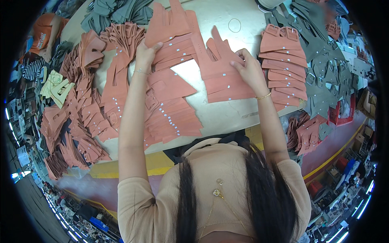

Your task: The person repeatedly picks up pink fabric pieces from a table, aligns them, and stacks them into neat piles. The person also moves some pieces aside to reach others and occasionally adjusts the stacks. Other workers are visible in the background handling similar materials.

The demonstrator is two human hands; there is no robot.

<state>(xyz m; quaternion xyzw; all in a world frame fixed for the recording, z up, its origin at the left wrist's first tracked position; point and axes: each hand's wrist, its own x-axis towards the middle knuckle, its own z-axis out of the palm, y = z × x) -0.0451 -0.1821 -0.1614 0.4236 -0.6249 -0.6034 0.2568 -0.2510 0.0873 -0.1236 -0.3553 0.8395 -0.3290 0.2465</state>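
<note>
Salmon cut pieces: layered over the tabletop, inward from its near edge; your right hand pinches their right side. Your left hand seems closed on another salmon stack, left of them. Loose pinch could let layers slide, mix with the neighbouring row. Small white stickers: print too small to read. Lettering on co-worker's orange shirt, beyond left edge.

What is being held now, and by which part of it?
The right grip holds salmon pieces by their upper right edge; the left grip touches another salmon stack at its left side, hold unclear.
</note>
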